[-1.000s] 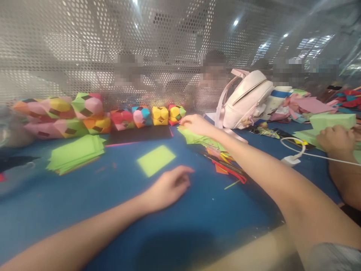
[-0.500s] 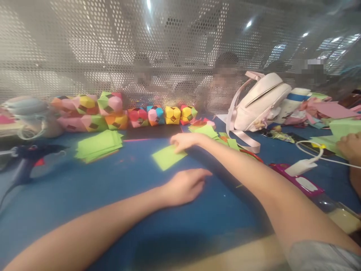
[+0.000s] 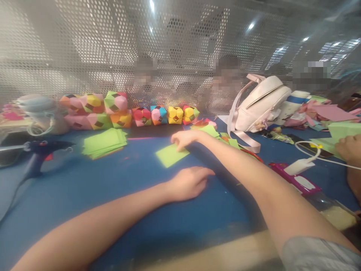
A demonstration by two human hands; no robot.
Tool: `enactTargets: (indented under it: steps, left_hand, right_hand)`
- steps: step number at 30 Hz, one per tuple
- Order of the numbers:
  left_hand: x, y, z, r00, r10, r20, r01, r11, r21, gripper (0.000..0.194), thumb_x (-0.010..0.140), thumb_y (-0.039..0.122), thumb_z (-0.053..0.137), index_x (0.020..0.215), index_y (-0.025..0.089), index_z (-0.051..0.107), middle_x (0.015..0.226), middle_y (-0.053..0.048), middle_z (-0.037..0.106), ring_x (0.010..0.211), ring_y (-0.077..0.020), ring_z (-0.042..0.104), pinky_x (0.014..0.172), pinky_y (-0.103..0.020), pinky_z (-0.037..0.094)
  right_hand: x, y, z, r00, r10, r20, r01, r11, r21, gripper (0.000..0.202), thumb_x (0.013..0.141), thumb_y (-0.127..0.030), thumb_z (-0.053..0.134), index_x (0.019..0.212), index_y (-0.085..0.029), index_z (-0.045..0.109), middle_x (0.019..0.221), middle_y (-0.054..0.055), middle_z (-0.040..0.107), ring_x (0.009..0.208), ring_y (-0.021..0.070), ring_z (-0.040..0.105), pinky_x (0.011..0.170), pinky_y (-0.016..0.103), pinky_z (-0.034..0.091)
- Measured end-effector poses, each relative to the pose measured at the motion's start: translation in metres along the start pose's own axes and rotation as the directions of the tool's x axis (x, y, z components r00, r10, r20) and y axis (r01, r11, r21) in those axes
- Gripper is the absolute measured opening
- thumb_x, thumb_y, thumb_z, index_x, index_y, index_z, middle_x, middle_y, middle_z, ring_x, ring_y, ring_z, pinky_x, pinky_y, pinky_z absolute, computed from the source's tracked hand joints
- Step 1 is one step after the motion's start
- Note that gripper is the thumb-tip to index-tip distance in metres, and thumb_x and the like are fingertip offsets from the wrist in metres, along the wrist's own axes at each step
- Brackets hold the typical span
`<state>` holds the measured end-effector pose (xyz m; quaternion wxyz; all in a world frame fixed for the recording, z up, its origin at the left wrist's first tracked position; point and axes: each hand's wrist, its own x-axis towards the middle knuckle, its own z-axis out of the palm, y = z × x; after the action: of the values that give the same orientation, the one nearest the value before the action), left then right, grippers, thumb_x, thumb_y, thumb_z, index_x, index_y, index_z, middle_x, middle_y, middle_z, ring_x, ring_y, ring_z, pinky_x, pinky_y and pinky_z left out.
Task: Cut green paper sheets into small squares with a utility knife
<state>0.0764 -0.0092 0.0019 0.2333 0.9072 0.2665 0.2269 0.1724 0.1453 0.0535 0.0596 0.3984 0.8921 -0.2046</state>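
Note:
My right hand [image 3: 184, 140] reaches across and grips the near-right edge of a light green paper sheet [image 3: 170, 156] with thumb and fingers. The sheet is at the middle of the blue table [image 3: 135, 195]; whether it lies flat or is slightly lifted I cannot tell. Closer to me, my left hand [image 3: 190, 183] rests low over the table with its fingers curled and the index finger pointing right. Nothing shows in it. A stack of green paper sheets [image 3: 105, 143] lies to the left of the sheet. More green paper [image 3: 209, 131] lies beyond my right wrist.
Folded paper balls [image 3: 141, 116] line the back by a perforated metal screen [image 3: 175, 49]. A glue gun [image 3: 42, 150] stands left. To the right are a pale backpack [image 3: 262, 101], a purple power strip [image 3: 306, 184] with a white plug, and another person's hand [image 3: 349, 148] at green paper.
The view has shifted slightly, so most things on the left appear farther right. My right hand stays on the green sheet, and my left hand has hardly moved.

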Motion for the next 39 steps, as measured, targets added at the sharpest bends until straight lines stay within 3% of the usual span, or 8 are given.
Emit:
enactTargets:
  steps: [10,13,16,21,27,32,36,39]
  left_hand:
    - [0.0,-0.002,0.002,0.999,0.035,0.005,-0.035,0.998,0.047,0.034,0.089,0.014,0.043,0.119,0.017,0.057,0.1,-0.008,0.069,0.092,-0.0203,0.064,0.083,-0.032,0.051]
    - [0.001,-0.003,0.003,0.999,0.041,0.013,-0.042,0.997,0.068,0.034,0.089,0.013,0.043,0.12,0.017,0.058,0.1,-0.008,0.069,0.093,-0.0208,0.064,0.083,-0.032,0.051]
    - [0.001,-0.003,0.004,0.999,0.047,0.007,-0.047,0.996,0.075,0.033,0.089,0.014,0.043,0.119,0.017,0.058,0.099,-0.008,0.069,0.094,-0.0209,0.064,0.083,-0.032,0.05]
    - [0.001,-0.005,0.006,0.996,0.09,0.0,-0.09,0.994,0.058,0.032,0.089,0.014,0.044,0.117,0.015,0.059,0.103,-0.01,0.069,0.097,-0.0215,0.064,0.087,-0.033,0.05]
    - [0.001,-0.005,0.006,0.996,0.092,-0.001,-0.092,0.994,0.06,0.031,0.089,0.015,0.044,0.116,0.015,0.059,0.102,-0.011,0.069,0.096,-0.0216,0.064,0.087,-0.034,0.05]
    - [0.0,-0.003,0.006,0.996,0.09,-0.02,-0.09,0.996,-0.01,0.032,0.087,0.012,0.043,0.114,0.017,0.058,0.103,-0.009,0.069,0.098,-0.0192,0.064,0.089,-0.031,0.05]
    - [0.005,-0.007,-0.01,0.97,0.139,-0.199,-0.133,0.99,0.043,0.028,0.086,0.01,0.04,0.106,0.016,0.059,0.105,-0.01,0.067,0.103,-0.0196,0.061,0.094,-0.033,0.046]
    - [0.012,-0.019,-0.032,0.838,0.024,-0.545,0.033,0.995,0.095,0.023,0.087,0.014,0.043,0.105,0.019,0.058,0.112,-0.011,0.062,0.111,-0.0218,0.055,0.101,-0.038,0.04]
  right_hand:
    - [-0.015,0.002,0.006,0.999,-0.016,-0.037,0.018,0.998,0.066,0.018,0.073,-0.024,0.068,0.089,-0.017,0.072,0.092,0.002,0.074,0.083,0.0167,0.066,0.072,0.024,0.049]
    - [-0.016,0.002,0.013,0.994,-0.029,-0.104,0.036,0.997,0.068,0.035,0.074,-0.024,0.068,0.108,-0.016,0.069,0.12,0.008,0.067,0.106,0.0206,0.062,0.09,0.027,0.047]
    - [-0.014,0.0,0.028,0.982,-0.118,-0.144,0.126,0.991,0.051,0.072,0.072,-0.037,0.073,0.138,-0.021,0.049,0.153,0.009,0.036,0.138,0.0243,0.036,0.112,0.034,0.03]
    - [-0.015,-0.001,0.061,0.974,-0.184,-0.131,0.183,0.983,-0.022,0.09,0.083,-0.065,0.051,0.152,-0.016,0.022,0.159,0.012,0.012,0.148,0.0282,0.002,0.118,0.05,0.003]
    - [-0.016,0.002,0.07,0.969,-0.179,-0.17,0.183,0.983,0.005,0.074,0.09,-0.062,0.042,0.15,-0.021,0.029,0.158,0.008,0.019,0.147,0.0275,0.009,0.118,0.051,0.008]
    - [-0.016,0.0,0.079,0.924,-0.134,-0.357,0.169,0.983,0.068,0.05,0.095,-0.041,0.04,0.141,-0.023,0.047,0.149,0.008,0.041,0.143,0.0247,0.028,0.117,0.049,0.02]
    - [-0.034,0.003,0.078,0.882,-0.158,-0.443,0.221,0.971,0.094,0.045,0.097,-0.038,0.038,0.134,-0.019,0.056,0.144,0.009,0.05,0.138,0.0239,0.038,0.114,0.041,0.031]
    - [-0.059,0.007,0.07,0.865,-0.203,-0.459,0.274,0.957,0.093,0.046,0.098,-0.039,0.034,0.132,-0.018,0.057,0.142,0.008,0.052,0.134,0.0224,0.044,0.11,0.036,0.036]
